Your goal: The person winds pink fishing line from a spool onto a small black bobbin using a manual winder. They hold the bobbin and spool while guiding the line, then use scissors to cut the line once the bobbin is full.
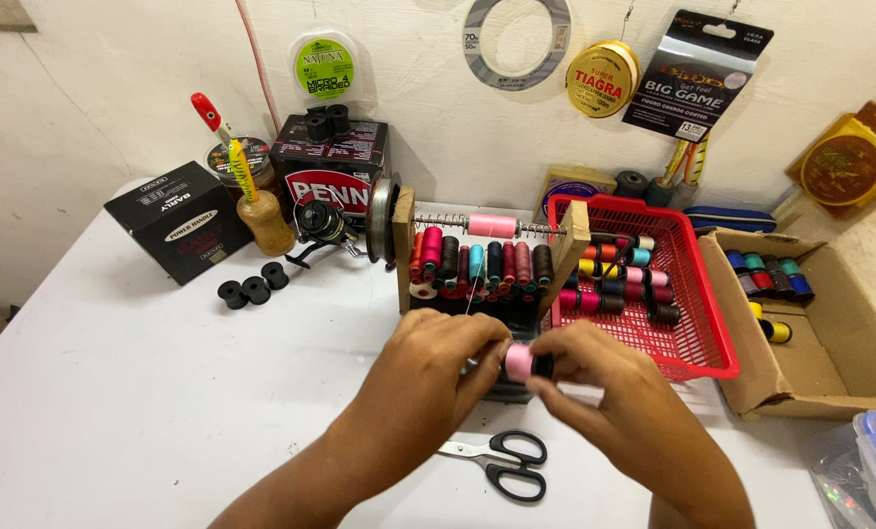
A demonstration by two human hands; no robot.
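pinching from either side, the left hand (436, 355) and right hand (595, 377) held a pink spool (518, 361) between closed fingertips above the black-handled scissors (502, 464). a slack grip could have dropped it and tangled the thin line. the white table (115, 392) met a plastered wall; a red basket (698, 338) sat rightward.

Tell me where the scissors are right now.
In the head view, the black-handled scissors lie flat on the white table, near its front edge, just below the left hand and right hand, which hold a small pink spool.
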